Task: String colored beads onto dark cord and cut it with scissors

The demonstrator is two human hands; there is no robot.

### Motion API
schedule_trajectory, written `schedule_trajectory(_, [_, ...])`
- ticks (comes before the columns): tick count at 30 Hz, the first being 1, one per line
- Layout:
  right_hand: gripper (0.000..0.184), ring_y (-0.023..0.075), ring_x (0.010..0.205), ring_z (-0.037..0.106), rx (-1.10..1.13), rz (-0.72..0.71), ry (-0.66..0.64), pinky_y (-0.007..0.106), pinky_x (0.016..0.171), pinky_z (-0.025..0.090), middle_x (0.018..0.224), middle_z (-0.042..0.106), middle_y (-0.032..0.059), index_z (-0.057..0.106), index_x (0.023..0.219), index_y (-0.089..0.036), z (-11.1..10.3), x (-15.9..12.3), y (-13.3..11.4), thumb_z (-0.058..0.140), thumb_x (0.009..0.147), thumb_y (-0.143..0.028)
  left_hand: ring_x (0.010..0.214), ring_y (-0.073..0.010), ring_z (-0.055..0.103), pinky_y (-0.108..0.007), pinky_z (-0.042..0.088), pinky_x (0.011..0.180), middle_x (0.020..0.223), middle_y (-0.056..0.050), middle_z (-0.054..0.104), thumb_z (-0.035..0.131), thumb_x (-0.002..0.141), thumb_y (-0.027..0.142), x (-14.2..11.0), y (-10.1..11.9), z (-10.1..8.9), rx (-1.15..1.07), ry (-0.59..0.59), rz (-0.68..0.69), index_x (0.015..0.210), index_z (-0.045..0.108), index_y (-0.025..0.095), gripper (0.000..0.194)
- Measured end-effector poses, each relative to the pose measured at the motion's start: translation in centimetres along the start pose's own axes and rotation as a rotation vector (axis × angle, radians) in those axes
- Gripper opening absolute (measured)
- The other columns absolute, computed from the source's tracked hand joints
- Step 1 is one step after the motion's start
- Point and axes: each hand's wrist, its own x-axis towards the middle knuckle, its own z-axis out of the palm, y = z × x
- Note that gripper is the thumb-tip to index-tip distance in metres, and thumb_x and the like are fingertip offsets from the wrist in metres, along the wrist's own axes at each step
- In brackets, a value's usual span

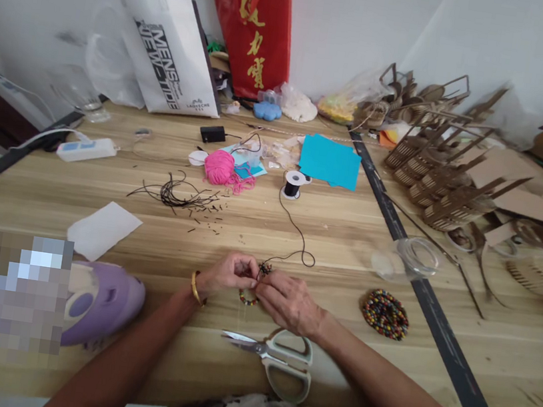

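Note:
My left hand [231,273] and my right hand [291,300] meet over the table, fingertips pinched together on a small beaded bracelet [248,300]. Its multicoloured beads hang below the fingers, and a dark knotted cluster [265,268] shows just above them. From there a black cord [304,252] loops back to a spool [293,185]. Exactly which strand each hand pinches is hidden by the fingers. Scissors [264,349] with pale handles lie spread apart in front of my hands. To the right rests a coil of colourful beads [384,314].
Cut black cords [172,193] and scraps lie left of the spool, near pink yarn [219,167]. Blue sheets [330,161] sit behind. A purple appliance [109,302] stands at left, beside white paper [103,228]. Wooden baskets [436,179] and clear tape rolls [418,256] occupy the right.

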Motion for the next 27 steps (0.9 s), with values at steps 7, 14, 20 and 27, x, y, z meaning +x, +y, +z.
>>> schedule_trajectory(7, [0.009, 0.0162, 0.085, 0.058, 0.35, 0.184, 0.092, 0.026, 0.071, 0.048, 0.092, 0.061, 0.0084, 0.056, 0.096, -0.017, -0.4, 0.4, 0.1, 0.048, 0.093, -0.021, 0.061, -0.0076, 0.053, -0.02, 0.042, 0.061, 0.068, -0.001, 0.058, 0.08, 0.06, 0.038, -0.1, 0.1, 0.1, 0.047, -0.01, 0.014, 0.068, 0.055, 0.01, 0.038])
schedule_trajectory(14, [0.018, 0.0101, 0.054, 0.052, 0.778, 0.602, 0.03, 0.02, 0.05, 0.038, 0.063, 0.056, -0.0013, 0.055, 0.093, -0.016, 0.0, 0.3, 0.8, 0.044, 0.095, -0.03, 0.068, -0.0107, 0.057, -0.023, 0.046, 0.067, 0.073, -0.005, 0.063, 0.073, 0.07, 0.026, -0.4, 0.9, 0.7, 0.285, 0.022, 0.154, 0.069, 0.057, 0.011, 0.022])
schedule_trajectory(20, [0.023, 0.0067, 0.043, 0.05, 1.197, 0.732, -0.074, 0.018, 0.042, 0.036, 0.066, 0.064, 0.0007, 0.055, 0.087, -0.015, 0.3, 0.6, 1.3, 0.057, 0.086, -0.038, 0.067, -0.0123, 0.059, -0.024, 0.047, 0.067, 0.071, -0.005, 0.064, 0.065, 0.074, 0.018, -0.7, 1.7, 1.5, 0.51, 0.079, 0.322, 0.069, 0.06, 0.012, 0.01])
schedule_trajectory(27, [0.029, 0.0039, 0.041, 0.048, 1.512, 0.823, -0.216, 0.014, 0.038, 0.033, 0.064, 0.067, 0.0002, 0.062, 0.082, -0.013, -0.1, 0.6, 2.3, 0.072, 0.074, -0.039, 0.07, -0.0149, 0.063, -0.027, 0.049, 0.07, 0.072, -0.007, 0.067, 0.062, 0.074, 0.009, -0.8, 1.6, 2.5, 0.602, 0.165, 0.58, 0.07, 0.061, 0.013, 0.006])
